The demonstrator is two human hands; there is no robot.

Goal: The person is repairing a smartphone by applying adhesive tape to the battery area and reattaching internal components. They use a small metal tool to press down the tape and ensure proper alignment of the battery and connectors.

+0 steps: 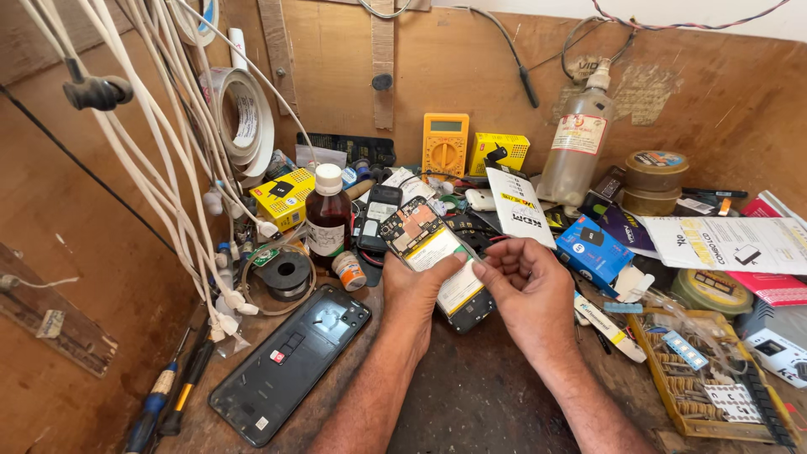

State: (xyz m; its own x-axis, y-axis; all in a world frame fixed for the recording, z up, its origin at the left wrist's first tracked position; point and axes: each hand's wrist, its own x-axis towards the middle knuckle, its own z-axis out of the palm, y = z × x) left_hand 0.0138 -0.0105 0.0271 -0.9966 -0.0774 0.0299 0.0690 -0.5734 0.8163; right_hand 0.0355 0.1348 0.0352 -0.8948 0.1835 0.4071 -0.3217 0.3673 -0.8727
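Both hands, left hand (420,290) and right hand (525,282), close their grip on the opened phone (433,252) between them.

Tabletop (471,395): worn, matt wood. Detached back cover (290,363): glossy dark plastic. Brown bottle (327,220): shiny glass, white plastic cap. Yellow boxes (283,197): cardboard.

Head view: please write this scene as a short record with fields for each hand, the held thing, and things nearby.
left hand: holds the opened phone from below
right hand: fingertips pinch at the phone's right edge
phone: back removed, battery showing, tilted
back cover: lies flat on the bench, left of the arms
brown bottle: upright, behind the cover
multimeter: yellow, leaning at the wall
screwdrivers: at the lower left
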